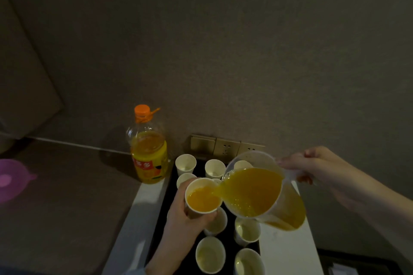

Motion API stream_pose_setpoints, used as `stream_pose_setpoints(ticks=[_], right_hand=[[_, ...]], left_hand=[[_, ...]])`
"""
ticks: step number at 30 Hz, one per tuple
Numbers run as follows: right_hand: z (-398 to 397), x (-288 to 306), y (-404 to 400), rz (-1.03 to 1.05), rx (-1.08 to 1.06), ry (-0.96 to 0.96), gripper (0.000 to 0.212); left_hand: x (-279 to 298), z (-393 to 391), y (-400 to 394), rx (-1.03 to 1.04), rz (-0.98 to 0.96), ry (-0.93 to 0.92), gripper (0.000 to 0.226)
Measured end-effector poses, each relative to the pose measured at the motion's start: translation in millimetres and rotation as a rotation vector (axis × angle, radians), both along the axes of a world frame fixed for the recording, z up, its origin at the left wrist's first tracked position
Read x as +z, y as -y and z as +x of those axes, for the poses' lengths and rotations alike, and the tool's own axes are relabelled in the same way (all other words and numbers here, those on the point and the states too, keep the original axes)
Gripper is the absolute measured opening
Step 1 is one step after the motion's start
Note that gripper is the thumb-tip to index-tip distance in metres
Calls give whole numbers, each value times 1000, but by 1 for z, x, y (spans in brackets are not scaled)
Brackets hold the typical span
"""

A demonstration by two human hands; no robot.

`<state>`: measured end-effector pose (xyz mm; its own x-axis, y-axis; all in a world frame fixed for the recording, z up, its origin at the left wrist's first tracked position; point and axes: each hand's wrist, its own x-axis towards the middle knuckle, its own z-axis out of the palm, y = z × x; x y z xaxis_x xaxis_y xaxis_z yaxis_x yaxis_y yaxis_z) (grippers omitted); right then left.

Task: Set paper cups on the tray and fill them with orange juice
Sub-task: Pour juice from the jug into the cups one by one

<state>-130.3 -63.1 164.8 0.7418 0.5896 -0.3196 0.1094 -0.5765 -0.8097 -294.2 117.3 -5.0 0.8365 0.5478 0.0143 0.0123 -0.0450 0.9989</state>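
A white paper cup (203, 196), part-filled with orange juice, is gripped by the left hand (183, 221) above the dark tray (159, 225). A clear plastic jug (257, 190) is held tilted by its handle in the right hand (312, 167), spout at the cup's rim. Round empty cups (210, 254) stand on the tray; a plastic juice bottle (148, 152) stands on the surface just beside it.

The scene is dim and underexposed, with a grey-brown cast over the far wall (223, 40), which shows soft noise and little texture. Corners darken, and straight edges bend toward the frame borders, as a wide lens does. What light there is falls from above and slightly left, brightening the white counter (288, 248) nearby and making the orange juice (250, 192) glow. The bottle (148, 152) throws a faint shadow on the wall to its left. The purple lid (11, 179) at far left is smeared and unsharp.
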Motion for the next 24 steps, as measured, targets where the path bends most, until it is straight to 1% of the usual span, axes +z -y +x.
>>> stream_pose_setpoints(ticks=[4,6,10,14,18,22,24], right_hand=[[-3,2,1,14,8,-24,43],[-4,2,2,17,1,-26,44],[-4,1,3,5,-27,-29,55],[-6,-2,5,13,-51,-60,48],[-10,-4,4,19,-62,-81,40],[-10,-7,4,15,-64,-66,46],[-9,-8,4,7,-59,-61,46]], left_hand=[[-1,-1,1,4,-9,-12,77],[-1,-1,1,7,-2,-17,76],[-1,-2,2,10,0,-16,75],[-1,-3,2,17,-2,5,68],[0,-3,1,21,-3,15,69],[-3,-4,1,14,-11,2,70],[-4,-4,1,21,-7,-4,69]])
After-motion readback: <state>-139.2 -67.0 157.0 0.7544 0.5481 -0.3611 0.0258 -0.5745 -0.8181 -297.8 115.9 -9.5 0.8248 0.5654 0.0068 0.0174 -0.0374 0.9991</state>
